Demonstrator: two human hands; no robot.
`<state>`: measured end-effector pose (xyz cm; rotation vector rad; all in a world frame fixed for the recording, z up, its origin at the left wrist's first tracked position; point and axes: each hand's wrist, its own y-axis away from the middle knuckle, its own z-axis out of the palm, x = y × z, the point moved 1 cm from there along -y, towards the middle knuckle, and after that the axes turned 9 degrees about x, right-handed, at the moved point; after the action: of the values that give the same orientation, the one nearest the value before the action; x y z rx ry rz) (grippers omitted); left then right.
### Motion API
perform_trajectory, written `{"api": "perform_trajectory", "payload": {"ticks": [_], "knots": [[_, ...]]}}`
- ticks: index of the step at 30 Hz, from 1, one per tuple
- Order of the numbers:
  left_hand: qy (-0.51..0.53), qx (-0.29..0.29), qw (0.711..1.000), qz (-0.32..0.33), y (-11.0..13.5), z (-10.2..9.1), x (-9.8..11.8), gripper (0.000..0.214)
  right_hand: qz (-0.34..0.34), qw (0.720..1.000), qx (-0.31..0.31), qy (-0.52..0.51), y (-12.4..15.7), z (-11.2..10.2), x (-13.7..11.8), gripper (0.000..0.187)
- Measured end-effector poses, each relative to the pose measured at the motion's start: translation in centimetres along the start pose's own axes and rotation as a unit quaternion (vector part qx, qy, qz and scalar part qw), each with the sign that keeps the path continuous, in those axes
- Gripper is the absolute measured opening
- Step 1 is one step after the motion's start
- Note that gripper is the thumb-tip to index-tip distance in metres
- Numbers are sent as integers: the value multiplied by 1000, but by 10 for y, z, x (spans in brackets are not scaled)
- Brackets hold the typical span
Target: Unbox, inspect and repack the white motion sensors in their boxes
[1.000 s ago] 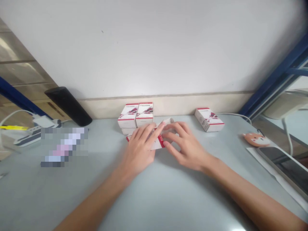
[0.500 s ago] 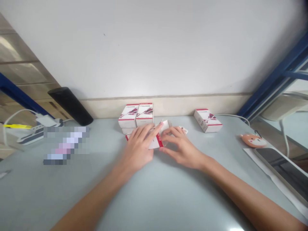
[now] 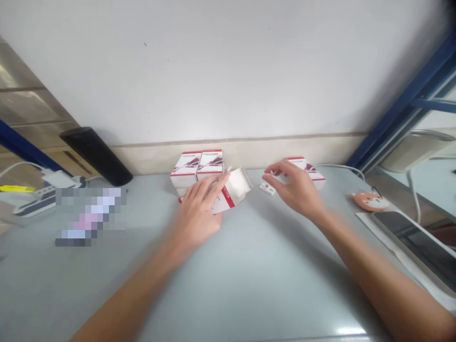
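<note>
The left hand [image 3: 197,209] has a closed grip on an open white box [image 3: 231,191] with a red band, its fingers lying across the box's near half and the rest of the box sticking out past the fingertips toward the right hand. The box's flap stands open, showing the plain white inside, and the far end of the box sits just in front of a stack of boxes [image 3: 197,167] with the same red and white print. The right hand [image 3: 295,189] is open, its fingers spread and curved, and holds nothing. Its fingertips [image 3: 270,172] hang just above and behind a small white piece [image 3: 267,188] lying flat on the table [image 3: 249,270], close to the thumb but not clearly touching it. Another red and white box [image 3: 310,167] stands just behind the right hand, partly hidden by it. Farther right on the table lie a small orange fox-shaped object [image 3: 370,202] and a tablet [image 3: 413,242] on a white sheet. To the left are a black cylinder [image 3: 95,156], a power strip [image 3: 46,197] and a pixelated item [image 3: 90,216] too blurred to name.
</note>
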<state>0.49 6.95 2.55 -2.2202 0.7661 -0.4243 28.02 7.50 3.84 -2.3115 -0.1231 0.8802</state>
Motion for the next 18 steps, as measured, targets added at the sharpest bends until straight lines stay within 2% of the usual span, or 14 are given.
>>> {"api": "perform_trajectory", "payload": {"ticks": [4, 7, 9, 12, 15, 16, 18], "knots": [[8, -12, 1000, 13, 3, 2, 0, 94, 69, 977, -83, 187, -5, 5, 36, 21], [16, -15, 1000, 14, 3, 2, 1, 97, 52, 964, -126, 230, -1, 10, 47, 26], [24, -13, 999, 18, 3, 2, 1, 97, 38, 963, -132, 232, 1, 12, 45, 26], [33, -15, 999, 21, 2, 0, 2, 97, 29, 977, -86, 193, 2, 11, 30, 28], [33, -23, 999, 30, 2, 0, 3, 96, -36, 997, -5, 63, 7, 7, 0, 27], [31, -25, 999, 36, 3, 1, 3, 96, -73, 997, 0, 14, 10, 6, -11, 26], [29, -25, 998, 47, 3, 1, 3, 93, -151, 987, -40, -37, 18, 8, -31, 24]]}}
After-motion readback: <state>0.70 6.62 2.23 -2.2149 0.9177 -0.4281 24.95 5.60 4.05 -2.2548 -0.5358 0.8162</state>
